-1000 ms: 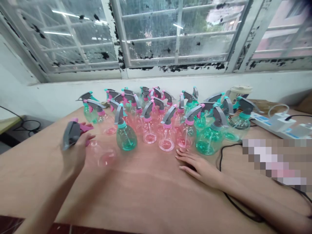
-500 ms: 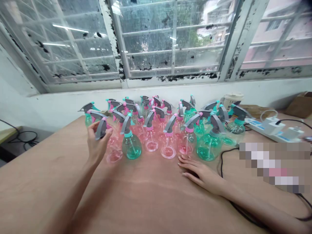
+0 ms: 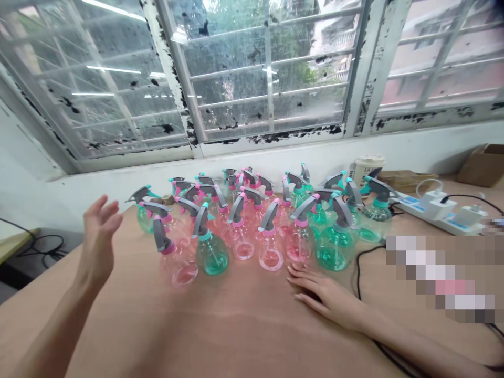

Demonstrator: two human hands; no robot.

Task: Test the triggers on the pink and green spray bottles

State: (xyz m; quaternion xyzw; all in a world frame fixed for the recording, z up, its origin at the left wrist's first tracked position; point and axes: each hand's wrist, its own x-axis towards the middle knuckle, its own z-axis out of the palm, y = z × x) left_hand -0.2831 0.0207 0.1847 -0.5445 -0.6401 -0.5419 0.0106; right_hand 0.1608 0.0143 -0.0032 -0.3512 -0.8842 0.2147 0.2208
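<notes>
My left hand (image 3: 100, 239) is raised at the left with its fingers apart and nothing in them. To its right, a clear pink spray bottle (image 3: 180, 268) with a grey trigger head stands at the front left corner of a cluster of spray bottles. Beside it is a green spray bottle (image 3: 211, 252). My right hand (image 3: 321, 291) lies flat on the table, fingers stretched out. Its fingertips are close to the base of another pink spray bottle (image 3: 300, 244) and near a larger green spray bottle (image 3: 335, 247). Bottles at the back are partly hidden by those in front.
A white power strip (image 3: 437, 212) with plugged-in chargers lies on the right of the wooden table (image 3: 197, 336). Behind are a paper cup (image 3: 368, 170) and a cardboard box (image 3: 482, 165). A black cable (image 3: 359, 268) runs past my right hand. A wall and windows close off the back.
My left hand has let go of the front left pink spray bottle's trigger head and moved away to the left. My right hand stays in place. The view has tilted slightly.
</notes>
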